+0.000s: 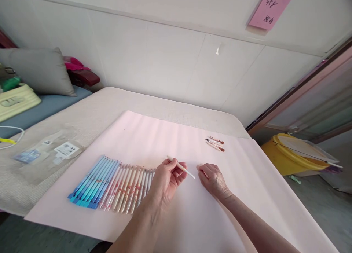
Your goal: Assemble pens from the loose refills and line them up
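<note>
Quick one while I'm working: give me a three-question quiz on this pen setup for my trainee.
1. True or false: the left hand holds a white pen.
2. Multiple choice: in the row of pens, the blue ones sit at A) the left end B) the middle C) the right end.
3. Fill in: beyond the right hand, ___ brown-tipped pieces lie apart on the pink sheet.
Key: 1 true; 2 A; 3 two.
</note>
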`<state>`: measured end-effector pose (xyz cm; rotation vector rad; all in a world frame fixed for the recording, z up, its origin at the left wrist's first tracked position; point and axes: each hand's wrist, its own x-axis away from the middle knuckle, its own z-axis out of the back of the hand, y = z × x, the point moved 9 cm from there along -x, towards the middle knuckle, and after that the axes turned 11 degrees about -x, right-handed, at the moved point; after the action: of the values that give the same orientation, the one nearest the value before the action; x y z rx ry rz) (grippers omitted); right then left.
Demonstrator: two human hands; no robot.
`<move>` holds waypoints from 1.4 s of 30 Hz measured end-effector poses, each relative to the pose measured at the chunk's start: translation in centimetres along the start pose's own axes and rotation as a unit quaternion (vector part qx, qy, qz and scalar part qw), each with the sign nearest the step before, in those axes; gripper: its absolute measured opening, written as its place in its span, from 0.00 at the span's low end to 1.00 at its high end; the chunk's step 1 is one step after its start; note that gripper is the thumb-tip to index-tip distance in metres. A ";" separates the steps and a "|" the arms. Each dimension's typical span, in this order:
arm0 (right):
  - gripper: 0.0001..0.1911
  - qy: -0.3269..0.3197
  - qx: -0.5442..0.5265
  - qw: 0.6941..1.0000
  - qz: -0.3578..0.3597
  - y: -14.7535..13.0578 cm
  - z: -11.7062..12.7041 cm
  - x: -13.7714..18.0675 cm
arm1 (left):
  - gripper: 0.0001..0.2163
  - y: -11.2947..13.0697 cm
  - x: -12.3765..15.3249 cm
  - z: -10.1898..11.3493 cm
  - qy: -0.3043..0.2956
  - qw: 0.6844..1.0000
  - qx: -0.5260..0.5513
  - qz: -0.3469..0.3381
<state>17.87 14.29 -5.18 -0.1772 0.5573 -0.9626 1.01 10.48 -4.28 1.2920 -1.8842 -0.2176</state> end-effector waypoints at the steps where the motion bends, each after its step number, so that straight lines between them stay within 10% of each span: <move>1: 0.09 -0.001 0.000 1.000 0.003 0.0 -0.1 0.1 | 0.02 0.0 0.0 0.0 0.001 1.000 -0.001 0.000; 14: 0.09 0.026 -0.025 0.999 -0.013 -0.1 0.8 0.4 | 0.02 0.0 0.0 0.1 0.008 1.000 -0.003 0.002; 18: 0.12 0.070 -0.011 0.989 -0.128 1.9 3.6 1.7 | 0.02 0.3 -0.1 0.2 0.010 1.000 0.001 0.001; 25: 0.10 -0.065 0.061 0.963 -0.254 2.8 1.8 5.3 | 0.02 0.4 0.2 -0.1 0.006 1.000 0.004 -0.002; 29: 0.13 -0.017 -0.129 0.948 -0.291 2.3 1.5 4.5 | 0.02 0.7 0.1 0.1 0.007 1.000 0.001 -0.011; 34: 0.13 0.052 -0.468 0.834 -0.287 -2.4 2.4 2.5 | 0.02 1.6 0.1 0.4 0.012 0.999 -0.020 -0.041; 42: 0.12 0.042 -0.532 0.796 -0.285 -7.6 0.1 3.3 | 0.07 3.3 1.4 -0.2 0.004 0.984 -0.103 -0.149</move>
<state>13.86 7.21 -3.38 -1.3935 1.1297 -1.1370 -1.37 10.87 -1.60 1.4212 -1.6076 -0.5474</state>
